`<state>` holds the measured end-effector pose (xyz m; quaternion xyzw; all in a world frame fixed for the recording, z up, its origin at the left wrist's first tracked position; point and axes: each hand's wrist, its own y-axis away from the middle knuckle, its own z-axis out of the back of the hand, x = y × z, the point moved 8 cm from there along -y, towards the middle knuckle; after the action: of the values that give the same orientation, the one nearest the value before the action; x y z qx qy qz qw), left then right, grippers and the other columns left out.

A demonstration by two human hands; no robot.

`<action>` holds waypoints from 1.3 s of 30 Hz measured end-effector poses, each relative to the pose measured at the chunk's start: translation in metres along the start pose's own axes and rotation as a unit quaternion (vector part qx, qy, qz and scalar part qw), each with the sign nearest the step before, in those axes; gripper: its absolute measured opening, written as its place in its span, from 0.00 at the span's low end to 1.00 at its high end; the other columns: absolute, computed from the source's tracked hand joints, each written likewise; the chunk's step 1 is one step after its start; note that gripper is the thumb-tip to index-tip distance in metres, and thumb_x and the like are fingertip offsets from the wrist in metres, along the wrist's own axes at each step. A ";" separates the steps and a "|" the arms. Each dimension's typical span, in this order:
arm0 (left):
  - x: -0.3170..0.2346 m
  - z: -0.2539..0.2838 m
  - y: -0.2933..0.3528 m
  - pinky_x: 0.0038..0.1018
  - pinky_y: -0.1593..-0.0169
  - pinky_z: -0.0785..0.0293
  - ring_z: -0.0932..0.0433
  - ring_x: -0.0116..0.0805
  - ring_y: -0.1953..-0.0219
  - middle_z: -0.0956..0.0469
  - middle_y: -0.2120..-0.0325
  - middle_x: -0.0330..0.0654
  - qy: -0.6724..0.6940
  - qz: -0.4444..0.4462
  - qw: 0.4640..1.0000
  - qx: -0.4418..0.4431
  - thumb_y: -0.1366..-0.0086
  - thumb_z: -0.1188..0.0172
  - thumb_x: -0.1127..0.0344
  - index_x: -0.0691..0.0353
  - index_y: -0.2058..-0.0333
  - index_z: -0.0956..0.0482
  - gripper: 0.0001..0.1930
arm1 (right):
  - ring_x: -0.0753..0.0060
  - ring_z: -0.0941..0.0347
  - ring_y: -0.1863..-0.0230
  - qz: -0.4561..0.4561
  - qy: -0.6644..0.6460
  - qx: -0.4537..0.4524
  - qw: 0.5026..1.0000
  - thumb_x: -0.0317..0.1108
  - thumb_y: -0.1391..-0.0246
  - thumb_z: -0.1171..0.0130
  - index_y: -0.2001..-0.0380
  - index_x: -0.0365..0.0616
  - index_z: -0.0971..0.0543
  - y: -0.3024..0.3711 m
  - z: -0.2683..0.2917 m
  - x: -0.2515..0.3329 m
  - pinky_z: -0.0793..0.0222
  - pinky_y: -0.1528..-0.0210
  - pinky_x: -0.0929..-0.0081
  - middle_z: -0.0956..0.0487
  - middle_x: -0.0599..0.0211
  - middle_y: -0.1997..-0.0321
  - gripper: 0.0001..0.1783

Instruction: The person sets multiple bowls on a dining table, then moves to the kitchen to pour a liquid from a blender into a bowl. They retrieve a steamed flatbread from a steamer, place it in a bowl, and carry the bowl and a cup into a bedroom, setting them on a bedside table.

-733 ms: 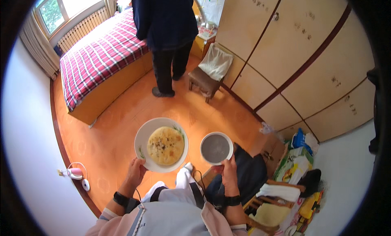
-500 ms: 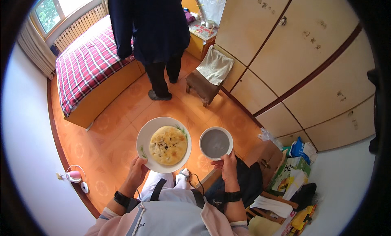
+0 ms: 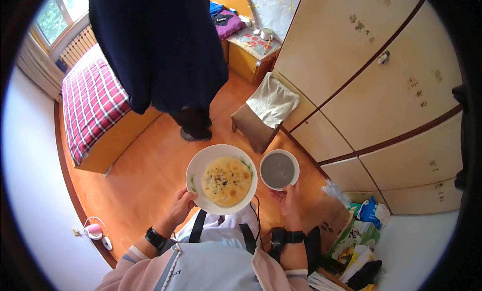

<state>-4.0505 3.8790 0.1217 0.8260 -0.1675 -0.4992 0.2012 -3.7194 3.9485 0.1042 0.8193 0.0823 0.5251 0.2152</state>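
Observation:
My left hand [image 3: 181,206] grips the near rim of a white plate [image 3: 198,165] that carries a round golden flatbread [image 3: 227,181] sprinkled with dark bits. My right hand [image 3: 289,204] holds a white bowl [image 3: 279,170] from below; it is filled with a dark grey paste. Plate and bowl are level, side by side in front of my chest, almost touching. A black watch sits on each wrist.
A person in dark clothes [image 3: 160,50] stands close in front of me on the orange floor. A small stool [image 3: 256,123] with a cloth stands beside them. Cream wardrobe doors [image 3: 381,85] fill the right, a checked bed [image 3: 93,105] the left. Bags and boxes [image 3: 359,238] lie at lower right.
The person in dark clothes now looms much nearer and larger ahead. The plate and bowl stay level in my hands as the room slides toward me.

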 end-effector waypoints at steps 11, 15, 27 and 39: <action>-0.057 -0.057 -0.122 0.35 0.46 0.27 0.24 0.39 0.51 0.26 0.52 0.48 0.054 -0.042 0.996 -0.058 0.39 0.54 0.71 0.71 0.46 0.34 0.22 | 0.57 0.21 0.59 -0.045 0.036 0.069 0.996 0.20 0.52 0.61 0.36 0.46 0.49 -0.185 -0.049 0.063 0.18 0.64 0.70 0.31 0.50 0.47 0.36; -0.076 -0.070 -0.156 0.34 0.45 0.27 0.24 0.39 0.50 0.26 0.51 0.49 0.076 -0.056 0.991 -0.090 0.40 0.54 0.71 0.71 0.46 0.34 0.22 | 0.58 0.22 0.60 -0.063 0.047 0.119 0.990 0.19 0.55 0.63 0.34 0.48 0.52 -0.250 -0.081 0.079 0.18 0.64 0.71 0.32 0.51 0.47 0.41; -0.132 -0.003 -0.249 0.29 0.49 0.25 0.22 0.33 0.55 0.23 0.56 0.44 0.106 -0.074 0.980 -0.154 0.43 0.52 0.72 0.70 0.48 0.32 0.22 | 0.60 0.22 0.61 -0.103 0.039 0.116 0.987 0.22 0.51 0.60 0.35 0.53 0.49 -0.408 -0.187 0.052 0.20 0.64 0.69 0.30 0.56 0.48 0.37; -0.230 0.060 -0.355 0.24 0.50 0.26 0.23 0.29 0.56 0.24 0.57 0.42 0.176 -0.123 0.954 -0.210 0.42 0.50 0.72 0.69 0.49 0.32 0.20 | 0.51 0.22 0.65 -0.096 -0.013 0.081 0.992 0.24 0.51 0.57 0.45 0.48 0.41 -0.577 -0.297 0.048 0.21 0.62 0.63 0.26 0.49 0.56 0.27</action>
<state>-4.1798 4.2854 0.0932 0.8542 0.0825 -0.3905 0.3333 -3.9120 4.5604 -0.0034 0.8288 0.2002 0.4830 0.1992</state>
